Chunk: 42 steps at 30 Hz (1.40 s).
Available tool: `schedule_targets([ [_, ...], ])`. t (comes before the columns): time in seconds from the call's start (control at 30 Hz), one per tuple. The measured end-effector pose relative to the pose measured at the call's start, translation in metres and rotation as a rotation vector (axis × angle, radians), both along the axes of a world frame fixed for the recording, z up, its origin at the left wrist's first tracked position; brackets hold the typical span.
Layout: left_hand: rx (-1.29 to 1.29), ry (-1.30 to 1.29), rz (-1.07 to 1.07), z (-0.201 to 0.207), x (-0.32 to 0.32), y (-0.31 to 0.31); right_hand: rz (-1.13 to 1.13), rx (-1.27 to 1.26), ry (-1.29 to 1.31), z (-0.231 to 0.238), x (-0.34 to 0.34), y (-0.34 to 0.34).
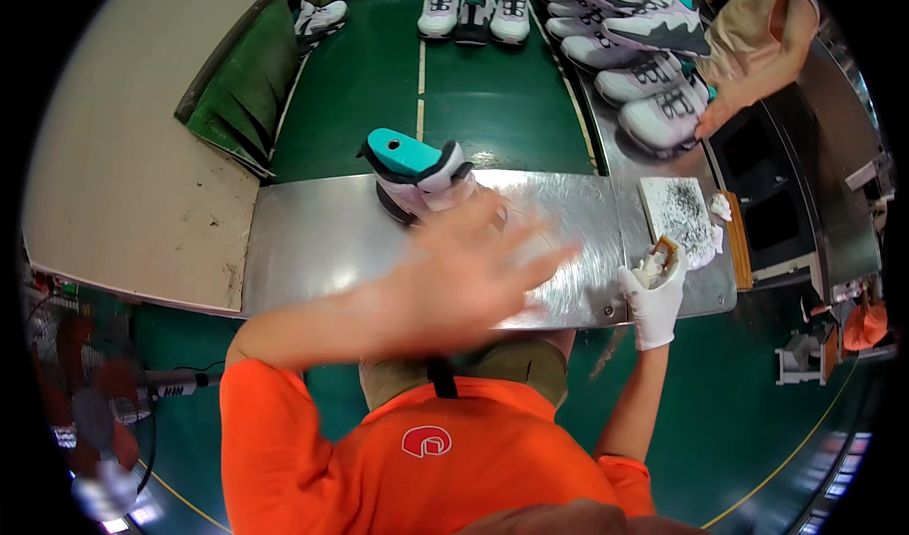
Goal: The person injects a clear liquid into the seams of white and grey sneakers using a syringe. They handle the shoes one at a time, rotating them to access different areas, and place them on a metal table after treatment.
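Note:
My left hand [473,265] is bare, blurred by motion, fingers spread, and holds nothing; it hovers over the steel plate [312,241] just in front of a white sneaker [417,170] with a teal lining that stands on the plate's far edge. My right hand [655,294], in a white glove, is closed on a small brush with a wooden handle [666,251] at the plate's right end, next to a stained white pad [677,208].
Several white and grey sneakers [653,71] line the right side of the green conveyor [492,99], more [473,9] at its far end. Another person's hand [720,114] touches one. A fan [85,412] stands at lower left.

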<state>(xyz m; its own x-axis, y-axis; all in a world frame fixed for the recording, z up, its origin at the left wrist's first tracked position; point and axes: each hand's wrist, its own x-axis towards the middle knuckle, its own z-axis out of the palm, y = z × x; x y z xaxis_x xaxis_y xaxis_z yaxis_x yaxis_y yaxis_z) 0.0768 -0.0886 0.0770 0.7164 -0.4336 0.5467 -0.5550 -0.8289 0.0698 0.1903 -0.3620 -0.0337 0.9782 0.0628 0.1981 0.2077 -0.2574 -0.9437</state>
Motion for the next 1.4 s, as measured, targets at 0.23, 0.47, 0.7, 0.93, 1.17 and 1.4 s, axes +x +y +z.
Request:
schedule_targets([
  [0.23,-0.048,0.288,-0.067,-0.017,0.027,0.089,0.097,-0.28,0.168,-0.003,0.015,-0.021],
  [0.47,0.007,0.071,0.016,-0.055,-0.06,0.09,0.098,-0.174,0.368,0.033,0.012,-0.028],
  [0.7,0.027,0.174,0.025,-0.046,-0.06,0.087,0.107,-0.182,0.35,0.035,0.014,-0.034],
  [0.93,-0.061,0.198,0.172,-0.046,-0.067,0.08,0.103,-0.099,0.38,0.035,0.013,-0.052],
  [1.17,-0.056,0.105,0.303,-0.049,-0.059,0.078,0.211,-0.13,0.391,0.037,-0.002,-0.046],
  [1.4,-0.064,0.081,0.192,-0.052,-0.052,0.09,0.798,0.41,0.508,0.059,0.009,0.01],
])
